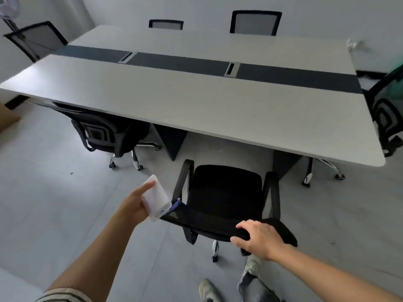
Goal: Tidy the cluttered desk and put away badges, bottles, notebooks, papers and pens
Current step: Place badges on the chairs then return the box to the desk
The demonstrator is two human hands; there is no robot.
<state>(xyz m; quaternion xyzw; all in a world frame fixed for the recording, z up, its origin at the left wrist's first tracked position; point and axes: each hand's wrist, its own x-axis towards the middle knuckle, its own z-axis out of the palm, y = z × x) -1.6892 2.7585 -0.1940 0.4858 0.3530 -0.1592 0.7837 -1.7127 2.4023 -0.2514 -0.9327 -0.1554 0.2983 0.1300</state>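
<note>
My left hand holds a clear plastic badge holder with a dark blue lanyard clip hanging off its lower end, low and left of centre above the floor. My right hand grips the top of the backrest of a black mesh office chair that stands between me and the table. The long grey desk with a dark centre strip stretches across the upper part of the view. A small white object lies at its far right corner, too blurred to identify.
Black office chairs stand around the desk: one tucked under at the left, one at the right end, two at the far side. Cable ports sit in the centre strip. A cardboard box is at the left edge. My feet are below.
</note>
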